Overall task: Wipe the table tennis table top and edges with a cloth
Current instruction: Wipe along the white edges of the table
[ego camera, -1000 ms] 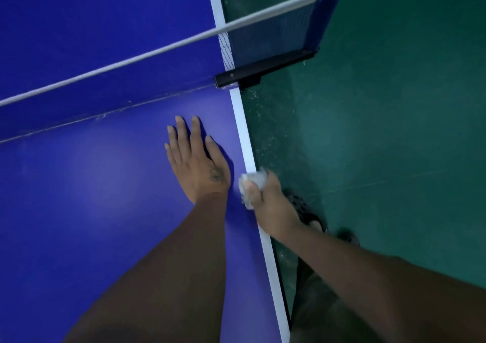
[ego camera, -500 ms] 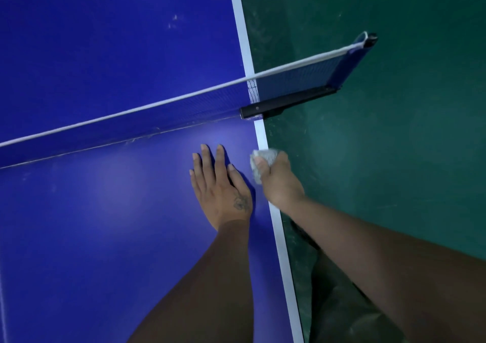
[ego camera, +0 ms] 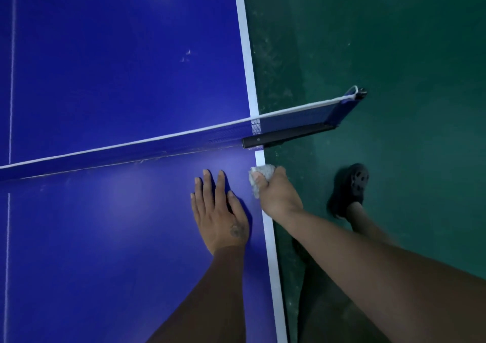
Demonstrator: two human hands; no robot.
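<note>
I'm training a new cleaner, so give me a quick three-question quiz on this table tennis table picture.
1. Which hand grips the cloth? A) left B) right C) both
2. True or false: the left hand lies flat on the blue table top.
3. Fill in: the cloth is at the table's white edge, on the person's side of the ____.

Key: 1 B, the right hand; 2 true; 3 net.

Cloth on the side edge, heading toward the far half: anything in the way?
Yes. The black net clamp sits across the table edge just ahead of the cloth gripped in the right hand, with the net above it. The left hand lies flat on the top, off that path.
</note>
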